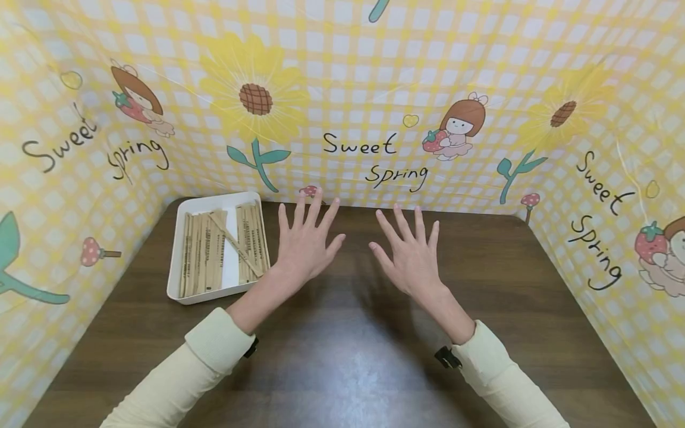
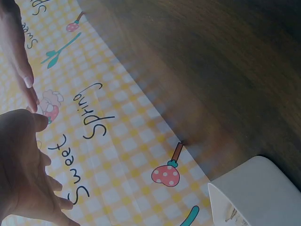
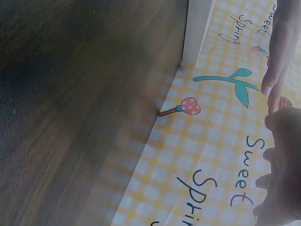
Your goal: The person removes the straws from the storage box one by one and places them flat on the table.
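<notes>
1. Just right of the tray, the left hand is spread wide, fingers straight, with nothing in its hold.
2. Farther right of the tray, the right hand is spread likewise and holds nothing; both hands seem raised over the brown table.
3. Tray and contents thus lie to the left of both hands; the left is clearly nearer, its wrist close by the tray's right side.
4. Within the tray, thin paper packets lie in two piles, their long axes running near to far; one loose packet slants from the left pile onto the right one.
5. Dark print marks the tray's packets, too small to read.
6. Beyond the tray hangs checked cloth, lettered "Sweet Spring" several times, with a yellow flower among its drawings.
</notes>
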### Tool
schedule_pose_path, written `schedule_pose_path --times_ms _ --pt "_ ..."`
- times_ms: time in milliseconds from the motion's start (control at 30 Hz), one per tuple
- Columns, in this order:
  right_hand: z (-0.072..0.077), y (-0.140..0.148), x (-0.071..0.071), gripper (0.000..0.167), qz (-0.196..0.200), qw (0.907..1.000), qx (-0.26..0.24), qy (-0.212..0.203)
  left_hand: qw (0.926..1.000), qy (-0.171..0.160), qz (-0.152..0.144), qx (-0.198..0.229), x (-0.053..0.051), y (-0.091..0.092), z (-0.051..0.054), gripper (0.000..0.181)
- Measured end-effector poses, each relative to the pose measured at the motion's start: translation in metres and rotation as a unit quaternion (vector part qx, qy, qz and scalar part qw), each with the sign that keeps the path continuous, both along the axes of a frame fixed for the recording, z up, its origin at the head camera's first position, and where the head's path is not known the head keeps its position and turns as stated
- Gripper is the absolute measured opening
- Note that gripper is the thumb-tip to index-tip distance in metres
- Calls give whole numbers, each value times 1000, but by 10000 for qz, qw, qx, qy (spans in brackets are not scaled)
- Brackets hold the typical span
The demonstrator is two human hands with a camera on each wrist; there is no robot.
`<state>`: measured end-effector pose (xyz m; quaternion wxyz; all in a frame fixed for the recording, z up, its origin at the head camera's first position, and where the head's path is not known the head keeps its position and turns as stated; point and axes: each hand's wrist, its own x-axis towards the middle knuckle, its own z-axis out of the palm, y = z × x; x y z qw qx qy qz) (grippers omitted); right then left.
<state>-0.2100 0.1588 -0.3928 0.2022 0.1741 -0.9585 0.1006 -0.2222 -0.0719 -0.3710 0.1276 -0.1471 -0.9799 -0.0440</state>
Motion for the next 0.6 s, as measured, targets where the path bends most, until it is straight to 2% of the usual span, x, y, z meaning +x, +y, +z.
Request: schedule_pose_path --times_ms 167,233,433,600 --pt "-3 0 1 65 1 10000 -18 -89 9999 -84 -22 -52 4 -4 -1 72" --pt "-3 1 2 64 118 9997 -49 -184 9999 -123 -37 -14 6 -9 -2 72" --pt "-6 0 6 53 968 9947 -243 -245 9996 -134 -216 149 16 -29 -10 71" --pt "-11 0 7 45 1663 9854 -341 135 9987 31 -426 270 24 -48 -18 70"
